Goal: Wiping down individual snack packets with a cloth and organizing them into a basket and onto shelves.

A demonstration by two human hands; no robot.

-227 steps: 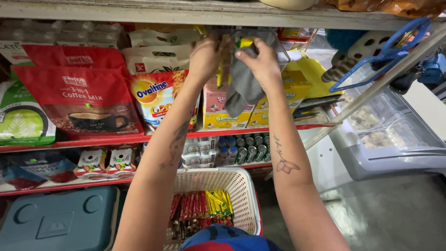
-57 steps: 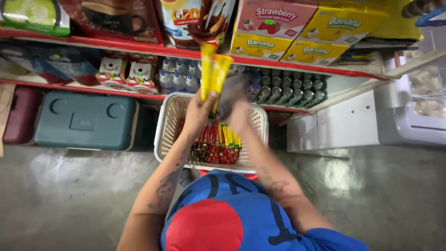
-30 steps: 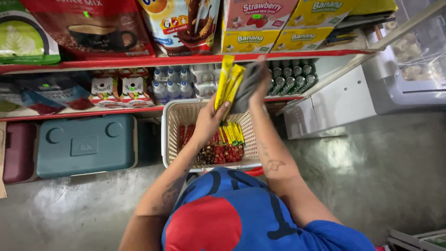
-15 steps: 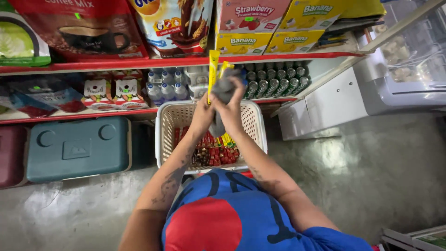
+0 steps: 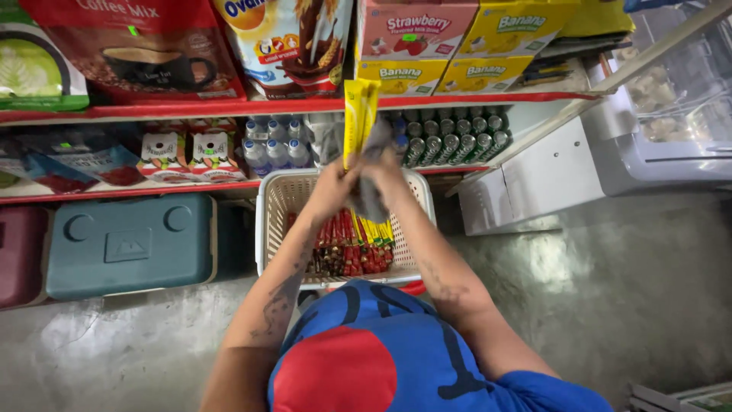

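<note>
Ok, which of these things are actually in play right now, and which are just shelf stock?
In play:
left hand
right hand
yellow stick packets
grey cloth
white basket of sticks

Lying about:
teal case
small bottles
cans
drink cartons

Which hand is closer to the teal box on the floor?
Left. The left hand holds the yellow sticks on the teal box's side; the right hand, with the grey cloth, is farther away.

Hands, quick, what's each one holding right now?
Left hand: closed on the yellow stick packets, held upright over the basket.
Right hand: closed on the grey cloth, pressed against the packets.
</note>
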